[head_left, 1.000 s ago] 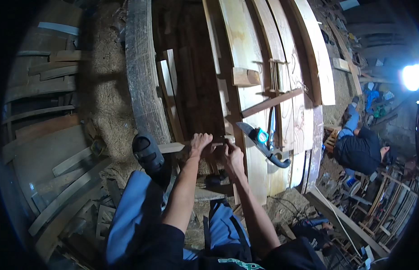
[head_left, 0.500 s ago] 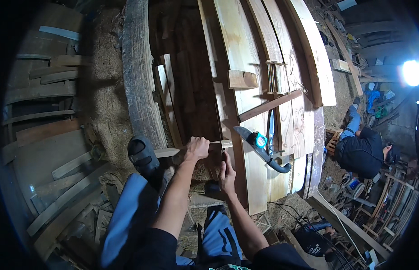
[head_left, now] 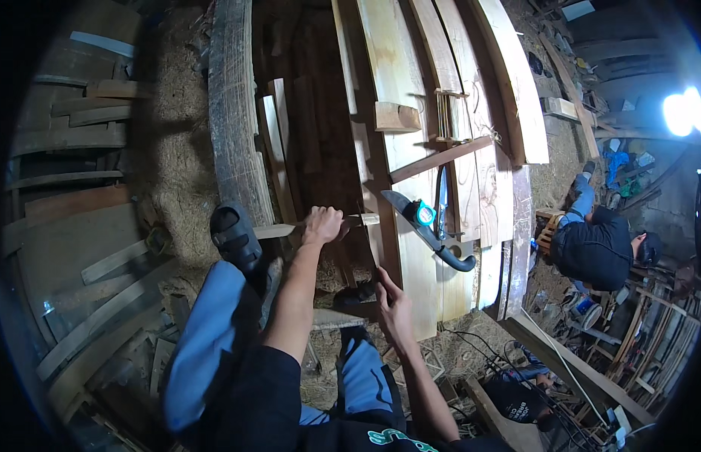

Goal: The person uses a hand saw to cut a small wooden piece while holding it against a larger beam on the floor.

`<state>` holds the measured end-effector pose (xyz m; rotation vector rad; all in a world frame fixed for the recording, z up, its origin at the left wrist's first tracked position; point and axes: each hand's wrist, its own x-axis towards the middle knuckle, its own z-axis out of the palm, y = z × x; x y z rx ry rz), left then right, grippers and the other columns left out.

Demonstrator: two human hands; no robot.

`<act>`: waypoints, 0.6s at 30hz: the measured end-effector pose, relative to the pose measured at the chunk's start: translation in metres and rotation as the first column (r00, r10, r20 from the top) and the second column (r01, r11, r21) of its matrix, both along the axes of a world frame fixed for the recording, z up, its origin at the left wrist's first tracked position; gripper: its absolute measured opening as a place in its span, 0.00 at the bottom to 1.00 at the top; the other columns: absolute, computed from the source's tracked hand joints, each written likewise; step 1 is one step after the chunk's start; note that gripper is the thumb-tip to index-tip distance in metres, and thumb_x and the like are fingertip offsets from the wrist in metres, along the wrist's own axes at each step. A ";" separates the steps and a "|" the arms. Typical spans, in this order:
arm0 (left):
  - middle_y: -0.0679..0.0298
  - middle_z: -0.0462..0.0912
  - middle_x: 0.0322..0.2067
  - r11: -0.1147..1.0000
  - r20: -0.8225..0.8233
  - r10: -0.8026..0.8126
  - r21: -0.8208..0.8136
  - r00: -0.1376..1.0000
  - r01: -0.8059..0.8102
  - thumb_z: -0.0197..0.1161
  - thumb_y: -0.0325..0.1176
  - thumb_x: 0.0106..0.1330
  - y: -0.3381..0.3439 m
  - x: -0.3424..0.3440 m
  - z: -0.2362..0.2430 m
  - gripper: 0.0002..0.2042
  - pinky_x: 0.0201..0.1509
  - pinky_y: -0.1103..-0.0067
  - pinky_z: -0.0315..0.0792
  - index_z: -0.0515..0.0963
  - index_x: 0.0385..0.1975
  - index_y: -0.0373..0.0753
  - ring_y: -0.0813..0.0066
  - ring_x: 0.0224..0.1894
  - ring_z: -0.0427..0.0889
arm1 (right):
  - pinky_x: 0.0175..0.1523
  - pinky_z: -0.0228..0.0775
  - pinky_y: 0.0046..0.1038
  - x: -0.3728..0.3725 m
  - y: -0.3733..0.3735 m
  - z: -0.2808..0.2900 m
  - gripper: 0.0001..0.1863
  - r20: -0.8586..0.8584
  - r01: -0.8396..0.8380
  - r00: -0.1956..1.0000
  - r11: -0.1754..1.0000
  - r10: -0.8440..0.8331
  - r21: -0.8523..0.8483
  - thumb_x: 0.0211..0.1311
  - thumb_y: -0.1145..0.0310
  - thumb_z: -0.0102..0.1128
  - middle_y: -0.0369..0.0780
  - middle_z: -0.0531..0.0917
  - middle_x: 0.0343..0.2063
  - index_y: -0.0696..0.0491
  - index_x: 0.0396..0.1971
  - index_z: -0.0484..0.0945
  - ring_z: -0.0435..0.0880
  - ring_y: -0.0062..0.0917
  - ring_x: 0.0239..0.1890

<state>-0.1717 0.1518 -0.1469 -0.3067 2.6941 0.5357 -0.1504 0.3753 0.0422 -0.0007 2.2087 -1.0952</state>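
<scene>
My left hand (head_left: 322,224) is closed on a pale wooden stick (head_left: 275,230), which lies crosswise in front of me beside my left shoe (head_left: 231,230). Below it, my right hand (head_left: 393,309) grips a thin dark tool, apparently a saw, whose narrow blade reaches up toward the stick's right part; its details are hard to make out. Just right of both hands, a curved saw with a black handle (head_left: 457,261) lies on pale boards (head_left: 418,301), with a turquoise tape measure (head_left: 424,214) on it.
A weathered plank (head_left: 234,128) runs up the left of the dark middle recess. Short blocks (head_left: 396,116) and loose strips rest on the boards. Co-workers (head_left: 592,248) (head_left: 516,395) are at the right, near stacked offcuts (head_left: 652,346) and a bright lamp (head_left: 686,113). More planks line the left.
My right hand has moved down toward me, away from the stick, while my left hand stays on the stick. The whole view has shifted slightly.
</scene>
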 end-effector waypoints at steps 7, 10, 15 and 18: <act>0.50 0.84 0.33 0.999 0.064 0.050 0.014 0.997 -0.051 0.54 0.38 0.64 0.007 -0.002 0.008 0.11 0.48 0.60 0.73 0.82 0.32 0.41 0.50 0.40 0.83 | 0.41 0.75 0.34 -0.034 -0.020 0.014 0.21 0.112 -0.080 0.992 0.989 0.066 0.126 0.68 0.66 0.50 0.56 0.82 0.39 0.48 0.60 0.72 0.87 0.37 0.37; 0.50 0.84 0.33 0.998 0.066 0.045 0.043 0.997 -0.048 0.54 0.38 0.64 0.005 -0.009 0.009 0.11 0.48 0.60 0.73 0.82 0.32 0.41 0.50 0.40 0.83 | 0.41 0.74 0.33 -0.027 -0.028 -0.006 0.21 -0.078 -0.096 0.992 0.994 0.099 0.045 0.68 0.66 0.50 0.57 0.81 0.41 0.50 0.60 0.72 0.87 0.36 0.37; 0.50 0.84 0.32 0.999 0.127 -0.006 0.043 0.992 0.001 0.59 0.43 0.59 -0.002 -0.005 0.009 0.13 0.46 0.59 0.74 0.81 0.33 0.41 0.50 0.40 0.83 | 0.39 0.73 0.33 -0.064 -0.040 0.013 0.20 0.154 -0.069 0.986 0.997 0.065 0.021 0.70 0.62 0.49 0.56 0.84 0.36 0.50 0.59 0.74 0.86 0.38 0.35; 0.50 0.84 0.32 0.997 0.142 -0.067 0.052 0.988 0.060 0.60 0.44 0.57 0.002 -0.017 -0.001 0.13 0.45 0.59 0.74 0.81 0.33 0.41 0.51 0.39 0.84 | 0.37 0.72 0.32 -0.082 -0.043 -0.020 0.20 0.003 -0.184 0.983 0.981 0.185 0.060 0.69 0.62 0.50 0.56 0.84 0.33 0.50 0.58 0.75 0.86 0.34 0.33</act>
